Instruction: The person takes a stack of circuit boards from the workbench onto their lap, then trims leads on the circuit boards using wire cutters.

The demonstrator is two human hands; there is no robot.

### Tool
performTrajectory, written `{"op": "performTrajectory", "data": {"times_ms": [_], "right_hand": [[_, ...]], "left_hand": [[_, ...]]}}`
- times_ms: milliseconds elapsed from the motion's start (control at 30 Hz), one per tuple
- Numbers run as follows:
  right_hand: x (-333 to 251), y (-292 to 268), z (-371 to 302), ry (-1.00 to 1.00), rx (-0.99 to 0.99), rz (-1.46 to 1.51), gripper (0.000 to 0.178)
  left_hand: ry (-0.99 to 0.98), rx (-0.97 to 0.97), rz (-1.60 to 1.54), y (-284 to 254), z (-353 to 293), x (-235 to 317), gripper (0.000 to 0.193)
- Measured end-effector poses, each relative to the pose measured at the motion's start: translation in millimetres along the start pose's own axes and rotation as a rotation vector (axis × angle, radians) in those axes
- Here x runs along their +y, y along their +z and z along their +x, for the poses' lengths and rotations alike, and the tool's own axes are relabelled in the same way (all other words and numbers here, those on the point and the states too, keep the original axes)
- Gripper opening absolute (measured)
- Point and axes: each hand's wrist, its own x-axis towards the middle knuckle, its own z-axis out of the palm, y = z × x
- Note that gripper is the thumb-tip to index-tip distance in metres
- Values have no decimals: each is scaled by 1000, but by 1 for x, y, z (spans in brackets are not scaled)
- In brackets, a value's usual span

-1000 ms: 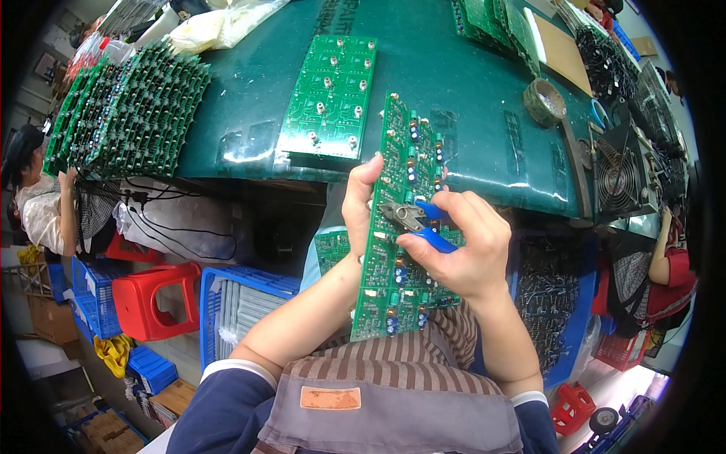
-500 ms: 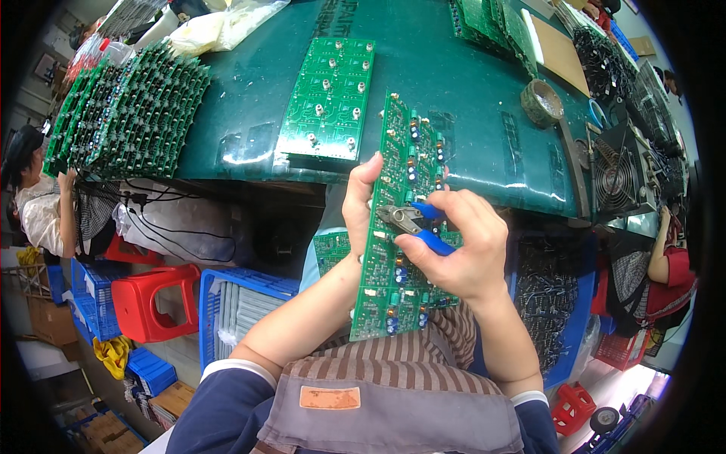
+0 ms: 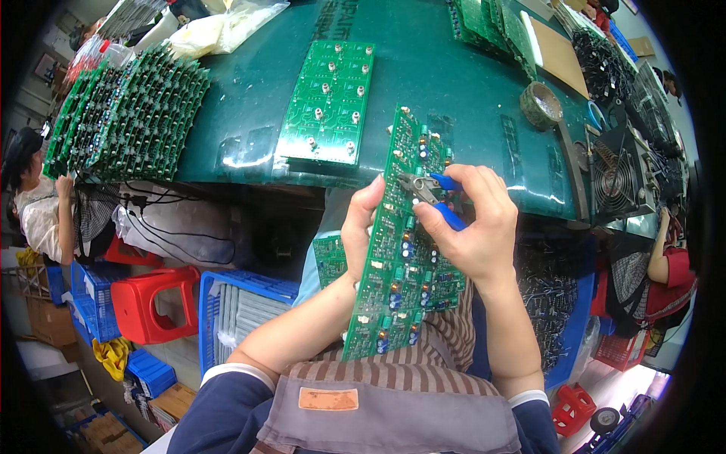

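Observation:
My left hand (image 3: 361, 225) grips a long green circuit board (image 3: 384, 280) by its left edge, holding it upright and tilted above my lap. Small blue, orange and white components stud the board's face. In my right hand (image 3: 482, 227) are blue-handled side cutters (image 3: 431, 193), their jaws against the upper part of the board. Whether the jaws close on a lead is too small to tell. Another green board (image 3: 330, 257) shows partly behind the held one, near my lap. On the table ahead lies a green panel (image 3: 325, 98) with two columns of metal connectors.
Stacked circuit boards (image 3: 132, 113) stand at the table's left, more boards (image 3: 491, 34) at the far right. A tape roll (image 3: 541, 104) and a fan unit (image 3: 624, 170) sit at the right. Blue crates (image 3: 208, 318) and a red stool (image 3: 157, 303) flank me; people work on both sides.
The side cutters and my right hand have moved up along the board. The board itself has shifted slightly and leans a little more, its lower end further left.

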Motion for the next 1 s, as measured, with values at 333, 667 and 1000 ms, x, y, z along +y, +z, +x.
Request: {"op": "performTrajectory", "data": {"times_ms": [333,667,1000], "right_hand": [[-11,-2,-5,178,-92,89,48],[-5,1,-2,8,-33,-7,49],[-11,-1,-5,165,-83,89,48]], "left_hand": [[-17,-33,-27,-4,-2,1,52],[12,8,25,1,0,0,51],[-28,28,30,-6,1,-1,53]]}}
